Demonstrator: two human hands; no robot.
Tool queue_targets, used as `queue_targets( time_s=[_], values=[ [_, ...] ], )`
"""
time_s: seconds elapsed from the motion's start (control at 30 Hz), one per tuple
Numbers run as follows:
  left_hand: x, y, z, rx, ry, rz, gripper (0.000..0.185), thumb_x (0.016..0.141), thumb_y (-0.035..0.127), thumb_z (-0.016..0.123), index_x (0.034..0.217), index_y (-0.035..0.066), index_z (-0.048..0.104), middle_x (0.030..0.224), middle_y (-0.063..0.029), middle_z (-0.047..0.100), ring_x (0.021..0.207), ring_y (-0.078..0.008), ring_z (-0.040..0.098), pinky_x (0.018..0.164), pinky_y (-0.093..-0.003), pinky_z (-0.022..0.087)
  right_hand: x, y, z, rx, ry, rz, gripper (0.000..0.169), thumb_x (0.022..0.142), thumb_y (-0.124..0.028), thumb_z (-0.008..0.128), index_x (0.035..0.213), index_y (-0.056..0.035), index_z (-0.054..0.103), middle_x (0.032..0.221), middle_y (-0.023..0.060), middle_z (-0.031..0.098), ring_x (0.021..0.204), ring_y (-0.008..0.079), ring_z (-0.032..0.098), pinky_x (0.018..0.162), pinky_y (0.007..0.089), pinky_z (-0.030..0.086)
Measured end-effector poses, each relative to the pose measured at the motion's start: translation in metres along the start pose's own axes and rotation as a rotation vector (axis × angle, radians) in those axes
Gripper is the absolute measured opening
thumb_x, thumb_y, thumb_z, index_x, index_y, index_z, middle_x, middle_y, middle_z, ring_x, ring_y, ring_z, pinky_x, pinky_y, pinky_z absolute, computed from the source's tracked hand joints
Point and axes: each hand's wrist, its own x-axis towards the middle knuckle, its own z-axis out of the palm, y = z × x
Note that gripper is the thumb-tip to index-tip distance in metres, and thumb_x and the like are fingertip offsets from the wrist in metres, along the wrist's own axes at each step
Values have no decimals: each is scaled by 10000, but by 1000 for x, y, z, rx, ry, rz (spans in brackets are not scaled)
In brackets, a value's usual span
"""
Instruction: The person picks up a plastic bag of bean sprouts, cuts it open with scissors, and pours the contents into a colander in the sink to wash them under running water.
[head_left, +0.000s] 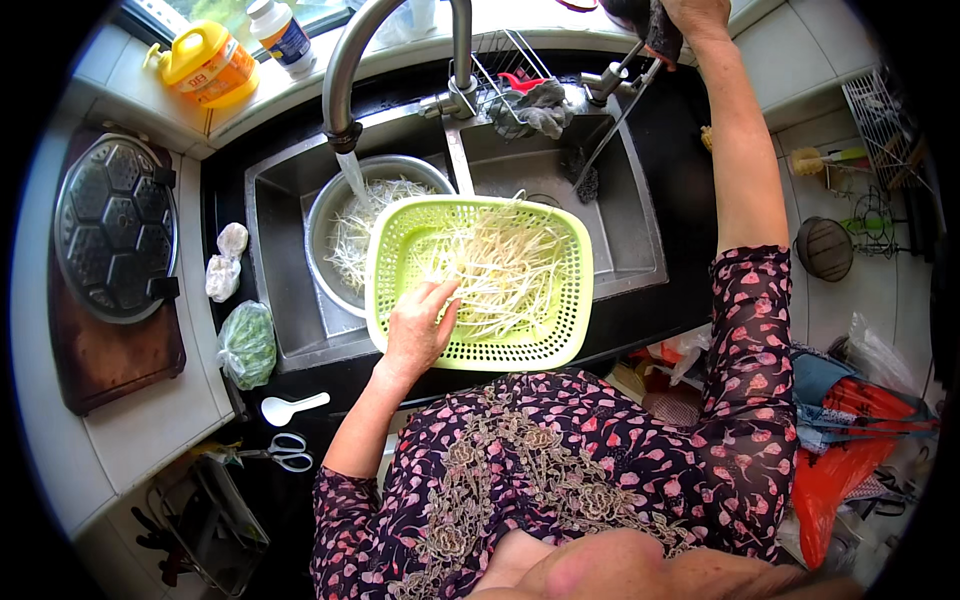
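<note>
A pale green plastic colander basket (577, 300) with bean sprouts (510, 277) in it lies over the sink's front edge and divider. My left hand (421, 322) reaches over its left side, fingertips at the sprouts; whether it grips any is unclear. Beneath the basket's left side is a metal bowl (319, 262) with more sprouts, and water runs into it from the curved faucet (334, 75). My right hand (699, 16) is stretched to the top edge, beside a dark object (661, 34) near the sill; its fingers are partly cut off, so its hold cannot be told.
The double sink (652, 255) has a wire rack with a grey cloth (544, 109) behind it. Left on the counter are a bag of green vegetables (247, 345), small wrapped bundles (223, 277), a white spoon (281, 410) and scissors (289, 452). Bottles stand on the sill.
</note>
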Motion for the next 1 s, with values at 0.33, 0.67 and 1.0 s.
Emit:
queue_targets(
  time_s=[0.33,0.67,1.0],
  values=[
    [1,4,-11,-44,26,6,254,782,43,676,1034,38,643,871,-141,642,797,-316,628,699,-388,499,-5,-82,11,170,-236,-46,383,853,-426,614,1035,-91,648,893,212,642,862,348,636,751,444,504],
    [23,-101,-70,-253,460,-450,88,807,72,673,866,7,682,738,-71,658,647,-114,617,602,-261,492,-172,-173,-57,827,-360,20,254,851,-175,657,1058,-28,637,948,132,637,691,261,629,686,366,492],
    [42,-263,19,132,-152,-741,901,711,282,759,1462,189,271,1458,-233,274,1298,-420,361,1056,-447,366,-254,-156,-108,710,-449,123,227,852,-23,601,1074,19,620,1078,144,612,850,251,642,783,340,503]
  ],
)
